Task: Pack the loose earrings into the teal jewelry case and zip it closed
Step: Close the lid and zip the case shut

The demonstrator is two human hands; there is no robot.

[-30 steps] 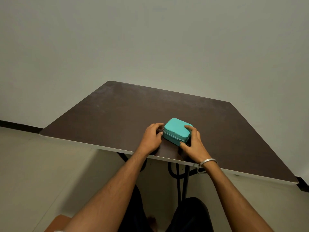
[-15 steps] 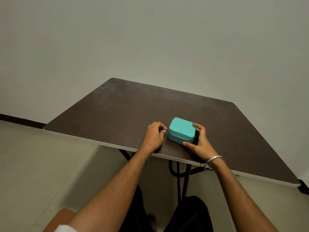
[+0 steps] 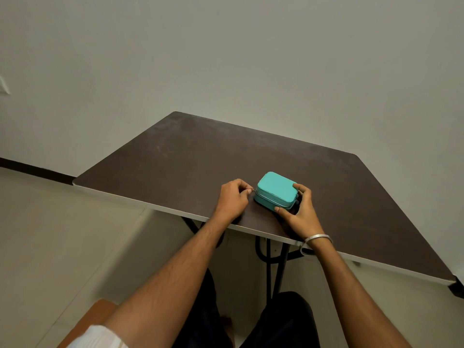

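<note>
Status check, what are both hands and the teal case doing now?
Left hand pinching zipper pull. Right hand bracing teal case, lid down. No loose earrings visible on table.

Single head-worn wide view, angled forward and down over the near table (image 3: pixel 175 159) edge, hands close

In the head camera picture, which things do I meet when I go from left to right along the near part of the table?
left hand → zipper pull → teal jewelry case → right hand → silver bangle
</note>
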